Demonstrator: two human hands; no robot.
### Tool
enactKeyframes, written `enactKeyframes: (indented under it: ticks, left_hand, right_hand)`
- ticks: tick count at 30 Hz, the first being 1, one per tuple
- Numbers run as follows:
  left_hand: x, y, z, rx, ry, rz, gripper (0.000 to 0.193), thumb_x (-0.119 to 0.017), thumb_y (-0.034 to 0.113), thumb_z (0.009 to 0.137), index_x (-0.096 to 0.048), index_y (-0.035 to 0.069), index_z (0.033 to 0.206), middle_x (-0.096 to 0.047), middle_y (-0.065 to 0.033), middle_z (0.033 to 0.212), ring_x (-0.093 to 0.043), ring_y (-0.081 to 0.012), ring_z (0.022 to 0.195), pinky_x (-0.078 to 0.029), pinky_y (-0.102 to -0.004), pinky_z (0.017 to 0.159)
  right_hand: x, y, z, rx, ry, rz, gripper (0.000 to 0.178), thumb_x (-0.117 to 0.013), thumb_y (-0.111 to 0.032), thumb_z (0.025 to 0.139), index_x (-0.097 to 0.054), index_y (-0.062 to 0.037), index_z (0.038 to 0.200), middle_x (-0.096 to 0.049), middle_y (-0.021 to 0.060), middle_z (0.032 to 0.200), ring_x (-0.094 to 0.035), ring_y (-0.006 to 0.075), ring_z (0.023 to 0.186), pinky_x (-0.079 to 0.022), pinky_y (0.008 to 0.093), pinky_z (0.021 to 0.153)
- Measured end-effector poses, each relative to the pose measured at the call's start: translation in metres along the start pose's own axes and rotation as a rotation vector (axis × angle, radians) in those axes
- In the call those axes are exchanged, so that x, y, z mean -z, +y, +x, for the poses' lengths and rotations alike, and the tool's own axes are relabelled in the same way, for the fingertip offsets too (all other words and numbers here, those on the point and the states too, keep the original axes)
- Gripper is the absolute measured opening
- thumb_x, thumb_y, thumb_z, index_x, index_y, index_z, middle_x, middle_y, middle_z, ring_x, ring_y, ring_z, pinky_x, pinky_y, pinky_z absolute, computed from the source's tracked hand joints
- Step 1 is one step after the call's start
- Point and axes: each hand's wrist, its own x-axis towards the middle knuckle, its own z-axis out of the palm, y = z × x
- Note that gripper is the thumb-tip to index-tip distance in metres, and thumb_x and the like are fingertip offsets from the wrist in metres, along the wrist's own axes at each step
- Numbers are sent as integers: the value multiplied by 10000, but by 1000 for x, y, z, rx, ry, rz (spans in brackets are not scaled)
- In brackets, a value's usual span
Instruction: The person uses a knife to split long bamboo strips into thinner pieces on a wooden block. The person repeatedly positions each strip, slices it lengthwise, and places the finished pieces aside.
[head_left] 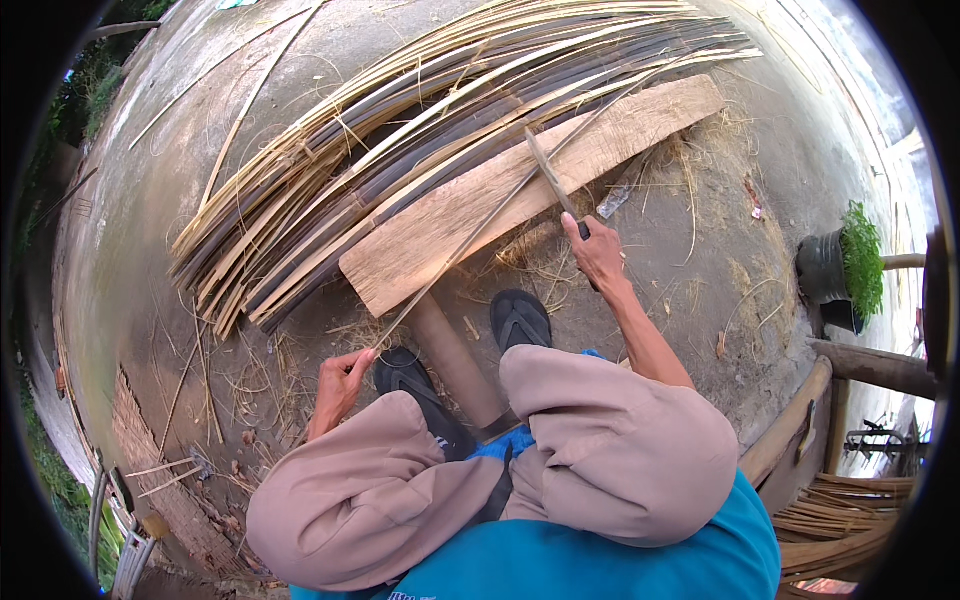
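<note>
My right hand (601,252) is closed around the dark handle of a knife (550,176), its blade pointing up and to the left. The blade crosses a long, thin bamboo strip (490,221) over the wooden plank (400,262). Between thumb and fingers, my left hand (343,385) pinches the near end of that strip, close to my left foot. From there the strip slants up to the right across the plank. Whether the blade's edge bites into the strip cannot be made out.
Behind the plank lies a large pile of split bamboo strips (330,175). Thin shavings litter the ground near my sandals (521,318). A potted plant (861,262) stands at the right, above a wooden rail (875,370). More strips (850,525) lie at the lower right.
</note>
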Motion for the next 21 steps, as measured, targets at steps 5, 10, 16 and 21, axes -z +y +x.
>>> enactKeyframes:
  ticks: [5,10,16,21]
  left_hand:
    - [23,-17,-19,149,-72,-54,328,-701,290,1019,-769,-6,1143,-612,52,698,-492,-50,695,-399,-282,596]
    - [65,-68,-71,402,-124,-263,344,-694,309,1023,-766,2,1159,-513,88,658,-439,-54,646,-346,-283,556]
    - [28,-18,-34,157,-58,230,391,-646,373,1035,-740,8,931,-575,-56,604,-506,-177,570,-407,-366,563]
    - [-31,26,23,-123,227,454,372,-618,395,1038,-649,68,864,-660,-196,713,-640,-432,675,-468,-496,601]
  right_hand:
    - [-20,-10,-25,497,-188,-164,608,-642,-548,984,-593,22,777,-622,243,652,-644,429,640,-486,508,626]
    - [81,71,101,-146,294,73,700,-573,-633,997,-605,0,700,-558,74,531,-629,178,502,-490,361,499]
    - [41,14,60,-110,45,85,691,-593,-597,999,-586,40,730,-590,141,593,-611,250,516,-497,414,535]
    - [-48,-58,-64,316,-335,-49,577,-654,-531,982,-638,33,860,-652,291,726,-679,468,733,-522,528,676]
